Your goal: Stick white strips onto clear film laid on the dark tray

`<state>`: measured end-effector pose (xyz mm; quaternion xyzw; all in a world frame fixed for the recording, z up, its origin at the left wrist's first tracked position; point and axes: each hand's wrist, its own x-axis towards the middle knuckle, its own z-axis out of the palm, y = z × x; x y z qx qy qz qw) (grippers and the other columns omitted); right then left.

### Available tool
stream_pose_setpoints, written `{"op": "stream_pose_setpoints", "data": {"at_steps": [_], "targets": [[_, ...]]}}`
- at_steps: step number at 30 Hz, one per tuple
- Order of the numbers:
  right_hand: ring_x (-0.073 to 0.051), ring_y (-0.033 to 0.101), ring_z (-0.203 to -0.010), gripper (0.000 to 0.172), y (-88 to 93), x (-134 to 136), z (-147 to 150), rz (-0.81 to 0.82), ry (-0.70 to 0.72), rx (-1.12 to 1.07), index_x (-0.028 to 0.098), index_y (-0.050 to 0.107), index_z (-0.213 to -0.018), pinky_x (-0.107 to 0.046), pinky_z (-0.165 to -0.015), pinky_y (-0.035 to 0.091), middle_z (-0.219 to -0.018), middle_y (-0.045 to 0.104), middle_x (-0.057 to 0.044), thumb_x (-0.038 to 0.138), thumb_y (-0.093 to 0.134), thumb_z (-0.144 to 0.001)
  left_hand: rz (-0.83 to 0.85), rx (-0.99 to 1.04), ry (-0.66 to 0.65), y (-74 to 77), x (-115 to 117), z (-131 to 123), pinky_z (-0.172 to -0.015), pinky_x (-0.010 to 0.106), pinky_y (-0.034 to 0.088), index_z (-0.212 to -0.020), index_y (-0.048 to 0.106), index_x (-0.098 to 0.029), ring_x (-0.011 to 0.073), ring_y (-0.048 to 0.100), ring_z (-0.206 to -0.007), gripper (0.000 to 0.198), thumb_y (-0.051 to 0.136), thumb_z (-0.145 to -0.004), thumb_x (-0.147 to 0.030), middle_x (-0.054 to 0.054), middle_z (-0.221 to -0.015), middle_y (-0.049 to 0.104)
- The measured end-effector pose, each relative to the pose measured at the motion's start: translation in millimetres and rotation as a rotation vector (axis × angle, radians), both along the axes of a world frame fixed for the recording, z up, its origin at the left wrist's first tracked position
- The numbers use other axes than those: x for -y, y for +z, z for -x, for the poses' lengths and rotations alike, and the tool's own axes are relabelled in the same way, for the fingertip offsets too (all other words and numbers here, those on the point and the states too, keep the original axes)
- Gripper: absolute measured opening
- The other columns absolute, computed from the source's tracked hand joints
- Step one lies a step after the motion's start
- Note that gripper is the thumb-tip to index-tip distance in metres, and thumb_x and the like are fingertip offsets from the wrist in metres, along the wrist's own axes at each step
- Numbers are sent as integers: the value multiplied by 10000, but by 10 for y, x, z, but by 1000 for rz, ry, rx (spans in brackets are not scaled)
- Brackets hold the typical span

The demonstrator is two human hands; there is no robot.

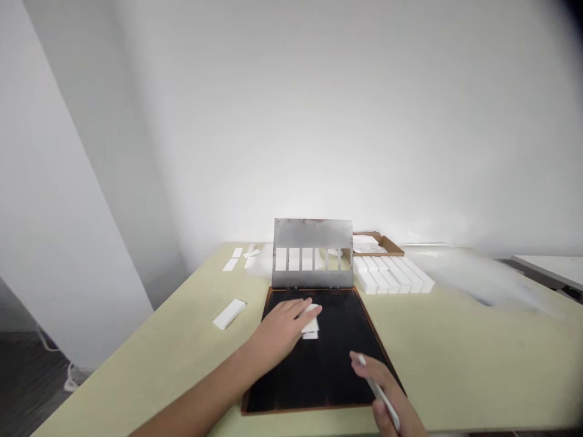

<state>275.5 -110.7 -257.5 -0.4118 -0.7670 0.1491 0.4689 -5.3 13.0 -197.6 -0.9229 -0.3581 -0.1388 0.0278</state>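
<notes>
The left hand [280, 331] is lying over a small stack of white strips [310, 328] on a black wood-framed board [323, 379], its fingers loosely together and its fingertips touching the top strip; whether it is pinching that strip I cannot tell. The right hand [380, 388] is curling around a slim white rod [385, 403], holding it between fingers and thumb at the board's right edge, apart from the stack. Risks: the loosely piled strips could go sliding apart under a sideways push, and the thin rod could be slipping through the fingers. A slotted metal plate [313, 243] is standing upright at the board's far edge, and rows of white bars [392, 274] are lying on the desk [455, 358] beyond it.
</notes>
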Motion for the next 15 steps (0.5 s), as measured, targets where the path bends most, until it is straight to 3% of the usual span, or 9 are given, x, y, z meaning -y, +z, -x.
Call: {"op": "stream_pose_setpoints", "data": {"at_steps": [2, 5, 6, 8, 11, 13, 15], "targets": [[-284, 562, -1419, 393, 231, -121, 17, 17, -70, 68, 273, 557, -1443, -441, -1133, 517, -1522, 565, -157, 391, 405, -1100, 109, -41, -40, 67, -218, -36, -1182, 548, 453, -1603, 442, -326, 352, 513, -1462, 710, 732, -956, -380, 100, -1607, 514], [-257, 458, -1494, 421, 621, -488, 192, 90, -92, 323, 247, 525, -1480, -455, -1201, 446, -1596, 472, -158, 348, 340, -1114, 223, -59, -46, 177, -204, 105, -1196, 540, 442, -1692, 191, -308, 404, 413, -1523, 1217, 865, -741, -660, 131, -1707, 312], [-251, 428, -1512, 449, 722, -655, 281, 105, -79, 431, 226, 508, -1501, -466, -1226, 407, -1607, 459, -164, 321, 293, -1118, 239, -43, -15, 209, -111, 198, -1217, 540, 411, -1702, 67, -293, 403, 344, -1558, 1249, 832, -785, -661, 142, -1737, 190], [-251, 382, -1540, 459, 828, -999, 462, 113, -14, 509, 227, 521, -1516, -486, -1268, 323, -1624, 462, -144, 297, 313, -1113, 246, 0, 72, 245, 160, 430, -1235, 534, 382, -1684, -98, -311, 382, 235, -1599, 1123, 681, -942, -632, 120, -1755, 27], [-319, 374, -1552, 533, 739, -1293, 639, 158, 116, 612, 206, 504, -1564, -579, -1273, 258, -1631, 472, -170, 448, 415, -1098, 224, 73, 226, 178, 646, 838, -1216, 454, 433, -1684, -118, -334, 326, 278, -1596, 983, 595, -1027, -496, 70, -1762, 62], [-398, 336, -1563, 792, 558, -1223, 661, 185, 180, 657, 140, 445, -1604, -646, -1253, 248, -1652, 407, -237, 657, 521, -1009, 123, 107, 274, 49, 943, 1100, -1177, 432, 485, -1705, -21, -314, 328, 385, -1551, 967, 621, -1005, -497, 73, -1749, 189], [-436, 279, -1578, 1024, 329, -974, 624, 163, 213, 675, 127, 358, -1646, -676, -1252, 217, -1683, 321, -260, 794, 579, -901, 5, 154, 178, -104, 1181, 1303, -1102, 417, 557, -1714, 84, -233, 330, 512, -1472, 940, 588, -993, -567, 116, -1691, 358]]}}
